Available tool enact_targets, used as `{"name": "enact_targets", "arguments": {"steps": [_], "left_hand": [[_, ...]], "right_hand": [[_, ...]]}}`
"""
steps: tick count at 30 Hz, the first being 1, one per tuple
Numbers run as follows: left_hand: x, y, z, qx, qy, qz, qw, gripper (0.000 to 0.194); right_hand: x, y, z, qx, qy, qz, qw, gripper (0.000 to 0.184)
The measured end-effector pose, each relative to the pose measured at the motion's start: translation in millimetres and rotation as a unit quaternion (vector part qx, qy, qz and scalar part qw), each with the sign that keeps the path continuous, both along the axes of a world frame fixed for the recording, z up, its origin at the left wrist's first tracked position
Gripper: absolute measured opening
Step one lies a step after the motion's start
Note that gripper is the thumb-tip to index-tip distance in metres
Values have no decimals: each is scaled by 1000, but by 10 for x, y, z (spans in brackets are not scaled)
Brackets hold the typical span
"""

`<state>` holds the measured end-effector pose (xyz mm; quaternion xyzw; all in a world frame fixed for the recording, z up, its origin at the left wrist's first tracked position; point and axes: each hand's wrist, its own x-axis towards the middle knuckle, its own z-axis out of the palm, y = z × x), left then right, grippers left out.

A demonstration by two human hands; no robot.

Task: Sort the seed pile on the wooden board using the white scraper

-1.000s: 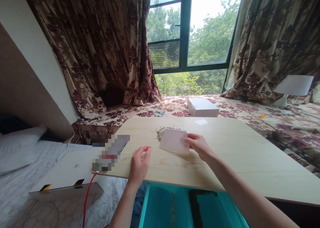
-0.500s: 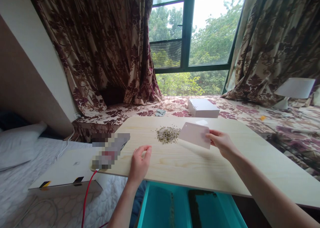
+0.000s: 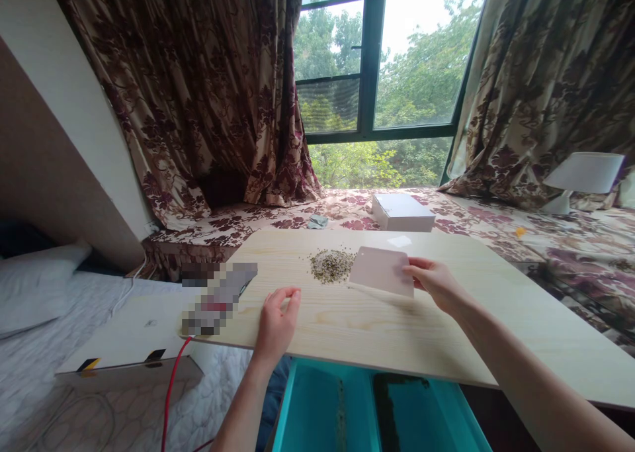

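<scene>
In the head view, the right hand is pinching a pale pink card at three o'clock of a pile of small grains on the desk, while the left hand, fingers curled together around nothing visible, is sitting at seven o'clock. The grains are lying loose, so a brisk card stroke could scatter them, perhaps over the near edge at six o'clock, where a teal bin is standing below; open desk is stretching past the right hand toward three o'clock.

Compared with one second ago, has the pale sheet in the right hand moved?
Yes: judged against the white box, the pale sheet has shifted to the right, exposing more of the granule pile.
</scene>
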<state>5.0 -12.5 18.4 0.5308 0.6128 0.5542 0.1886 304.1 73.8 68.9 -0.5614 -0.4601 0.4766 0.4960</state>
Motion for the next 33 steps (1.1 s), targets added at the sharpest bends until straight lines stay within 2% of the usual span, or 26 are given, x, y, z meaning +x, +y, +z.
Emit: {"name": "enact_targets", "arguments": {"steps": [17,33], "left_hand": [[-6,3,-8,-13,10,-4,1000,29],[-6,10,-27,-3,11,0,1000,31]], "right_hand": [[-7,-28,43,-6,-12,11,1000,24],[-60,-21,61,-22,-10,50,998,17]]}}
